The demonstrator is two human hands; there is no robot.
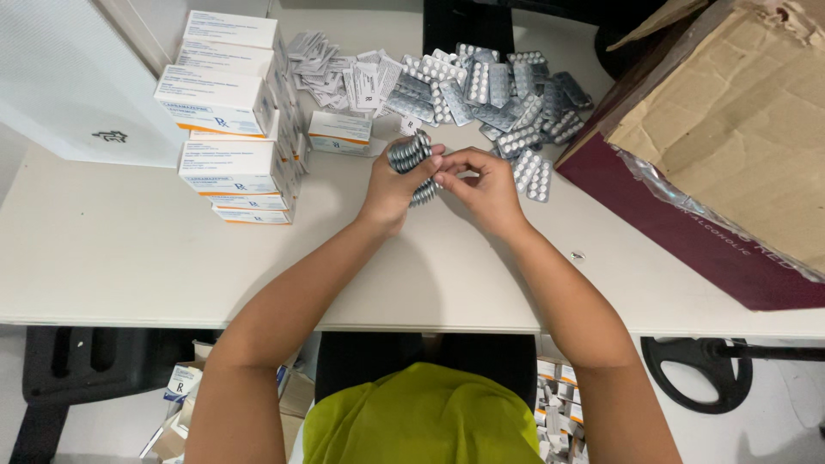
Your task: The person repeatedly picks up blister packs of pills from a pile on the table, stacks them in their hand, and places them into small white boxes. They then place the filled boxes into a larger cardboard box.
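In the head view, a stack of silver pill strips point(411, 163) is gripped on edge in the left hand point(394, 191), fingers curled shut around it so the strips stay squared together, while the right hand point(485, 185) is pinched closed on the stack's near end, seemingly to steady it. At twelve o'clock from the hands, loose pill strips point(503, 99) and folded leaflets point(344, 73) are heaped within reach. At ten o'clock, closed white medicine boxes point(232, 112) are stacked, contents hidden; at three o'clock a torn cardboard box point(730, 129) lies, contents not visible.
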